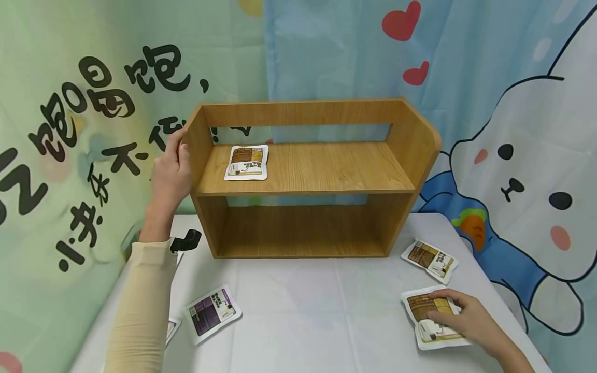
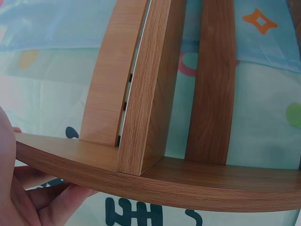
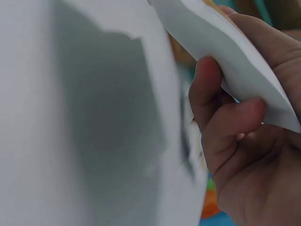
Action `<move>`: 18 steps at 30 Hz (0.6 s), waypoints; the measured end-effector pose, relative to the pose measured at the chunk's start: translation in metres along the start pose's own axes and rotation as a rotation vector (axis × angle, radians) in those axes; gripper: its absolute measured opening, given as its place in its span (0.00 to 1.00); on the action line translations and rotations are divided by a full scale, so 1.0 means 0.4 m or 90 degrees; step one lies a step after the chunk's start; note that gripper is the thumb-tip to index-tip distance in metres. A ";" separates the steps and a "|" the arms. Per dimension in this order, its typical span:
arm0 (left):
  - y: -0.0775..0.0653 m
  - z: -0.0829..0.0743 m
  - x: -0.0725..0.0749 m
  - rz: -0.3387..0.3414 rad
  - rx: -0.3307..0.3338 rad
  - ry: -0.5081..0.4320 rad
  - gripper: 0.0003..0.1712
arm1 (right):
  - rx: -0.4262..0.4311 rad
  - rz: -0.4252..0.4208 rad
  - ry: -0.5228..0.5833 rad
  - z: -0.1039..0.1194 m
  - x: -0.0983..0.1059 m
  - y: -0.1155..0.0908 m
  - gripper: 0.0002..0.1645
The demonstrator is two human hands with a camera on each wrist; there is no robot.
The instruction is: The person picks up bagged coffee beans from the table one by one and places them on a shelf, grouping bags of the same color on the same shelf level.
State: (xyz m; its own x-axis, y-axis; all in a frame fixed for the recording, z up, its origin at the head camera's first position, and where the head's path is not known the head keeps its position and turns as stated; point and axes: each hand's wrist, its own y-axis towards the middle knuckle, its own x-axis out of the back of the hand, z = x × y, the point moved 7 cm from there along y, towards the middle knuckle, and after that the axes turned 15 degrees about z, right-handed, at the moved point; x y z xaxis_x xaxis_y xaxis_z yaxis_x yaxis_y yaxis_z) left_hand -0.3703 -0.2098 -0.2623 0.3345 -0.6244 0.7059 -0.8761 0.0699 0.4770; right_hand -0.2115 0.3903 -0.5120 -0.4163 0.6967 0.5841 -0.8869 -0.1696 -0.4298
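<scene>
A small two-tier wooden shelf (image 1: 303, 168) stands at the back of the white table. My left hand (image 1: 170, 173) grips its left side panel (image 2: 211, 190) near the upper tier, with several fingers on the panel's outer side. On the upper tier, toward the left, lies a brown-and-white pouch (image 1: 247, 163). At the front right my right hand (image 1: 466, 318) holds a similar brown-and-white pouch (image 1: 431, 318). The right wrist view shows that pouch's plain white underside (image 3: 225, 52) raised off the table, fingers curled beneath it and a shadow below.
Another brown-and-white pouch (image 1: 430, 260) lies between the right hand and the shelf. A purple-and-white pouch (image 1: 213, 313) rests at the front left, beside a partly hidden packet (image 1: 172, 329) under the left forearm. Printed curtains (image 1: 326, 52) hang behind the white table (image 1: 298, 316).
</scene>
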 end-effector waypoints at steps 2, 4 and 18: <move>-0.001 0.000 0.001 -0.003 -0.004 0.001 0.25 | 0.017 -0.006 -0.006 0.039 0.002 0.001 0.41; -0.002 -0.001 0.003 -0.006 -0.008 0.003 0.25 | 0.041 -0.016 -0.016 0.080 0.005 0.005 0.40; 0.003 -0.003 0.001 -0.005 -0.007 0.002 0.24 | 0.207 -0.084 0.018 0.401 0.026 0.031 0.33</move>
State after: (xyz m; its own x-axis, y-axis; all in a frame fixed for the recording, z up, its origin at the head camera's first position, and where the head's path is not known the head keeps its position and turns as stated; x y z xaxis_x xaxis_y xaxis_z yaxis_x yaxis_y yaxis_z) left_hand -0.3706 -0.2092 -0.2609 0.3421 -0.6219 0.7045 -0.8698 0.0741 0.4877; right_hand -0.2590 0.2835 -0.4009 -0.2925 0.7454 0.5990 -0.9518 -0.2874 -0.1071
